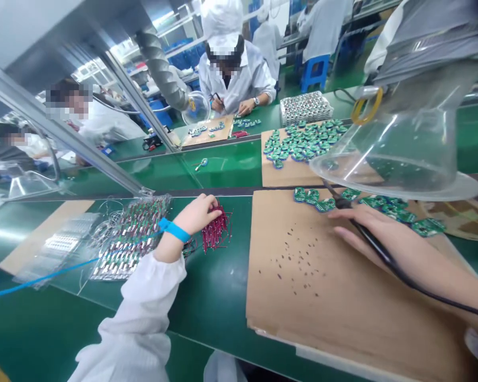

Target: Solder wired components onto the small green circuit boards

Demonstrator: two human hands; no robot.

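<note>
The right hand (382,233), between three and four o'clock from the middle of the view, is wrapped around the handle of a soldering iron (368,239); the iron slants up to the left, its cord running back along the forearm, while its tip reaches the row of green circuit boards (325,205) near three o'clock; whether the tip touches one cannot be told. The left hand (195,215), between eight and nine o'clock, has its thumb and fingers drawn close together at the upper end of a bundle of red wires (214,233), which lies toward seven o'clock; whether any wire is pinched cannot be told; a blue wrist strap (174,229) circles that wrist. At four to five o'clock spreads a cardboard sheet (322,323) with dark specks; between two and three hangs a clear plastic hood (398,154), beside a board pile (302,142) at two; past eight o'clock sits a tray of parts (131,239); at twelve a co-worker (233,79) in white leans over the far bench, holding a pen-like tool.
</note>
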